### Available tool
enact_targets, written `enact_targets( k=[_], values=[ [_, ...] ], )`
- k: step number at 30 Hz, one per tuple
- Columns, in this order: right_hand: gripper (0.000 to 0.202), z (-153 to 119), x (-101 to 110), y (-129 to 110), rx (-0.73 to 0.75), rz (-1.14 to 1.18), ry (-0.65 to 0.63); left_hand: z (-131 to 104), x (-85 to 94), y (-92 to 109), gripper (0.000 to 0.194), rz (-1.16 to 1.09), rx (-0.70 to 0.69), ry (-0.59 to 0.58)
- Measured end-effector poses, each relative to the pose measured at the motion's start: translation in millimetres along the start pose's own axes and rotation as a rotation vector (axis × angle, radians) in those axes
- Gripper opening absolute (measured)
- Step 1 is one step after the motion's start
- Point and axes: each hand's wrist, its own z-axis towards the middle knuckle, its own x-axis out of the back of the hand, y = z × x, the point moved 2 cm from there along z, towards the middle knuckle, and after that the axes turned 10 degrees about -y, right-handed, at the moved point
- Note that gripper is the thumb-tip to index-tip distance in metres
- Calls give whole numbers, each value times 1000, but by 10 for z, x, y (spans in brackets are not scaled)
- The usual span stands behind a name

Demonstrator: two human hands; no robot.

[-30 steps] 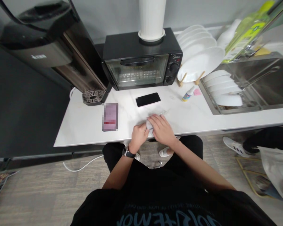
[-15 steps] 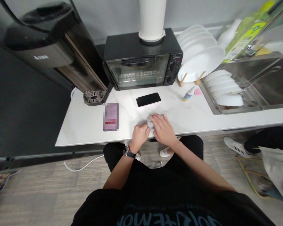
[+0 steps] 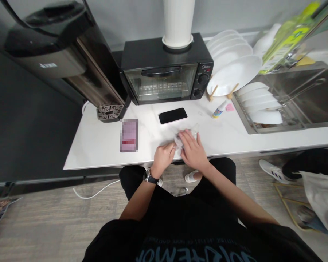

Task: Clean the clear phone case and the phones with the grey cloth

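In the middle of the frame I see a small crumpled clear wrapper [image 3: 180, 139] on the white counter [image 3: 98, 145], near its front edge. It looks only partly opened, I think; what is inside I cannot tell. My right hand [image 3: 192, 151] lies flat over it, fingers spread. My left hand [image 3: 162, 158] pinches its left edge, fingers narrow. A black phone [image 3: 172, 115] lies just behind.

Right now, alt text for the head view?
Both hands, left and right, press a small crumpled clear wrapper on a white counter. Behind lie a black phone and a toaster oven.
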Motion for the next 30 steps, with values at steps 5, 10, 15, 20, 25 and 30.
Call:
enact_targets(
  k=[5,10,15,20,25,30],
  values=[
    [89,-40,86,194,-145,-4,75,-13,41,82,36,-30,-85,43],
    [78,-110,-96,-304,107,4,-56,-38,-29,-46,26,49,-43,42],
    [75,-219,25,65,31,-86,-27,-49,-5,-10,26,35,-113,35],
    [91,-188,105,335,-168,-76,65,-35,27,72,43,-27,-191,83],
    [96,-74,-129,-309,9,-92,13,-20,-80,-99,20,7,-80,49],
    [88,-68,-106,-262,100,-134,-48,-16,-73,-144,20,-8,-51,63]
  ],
)
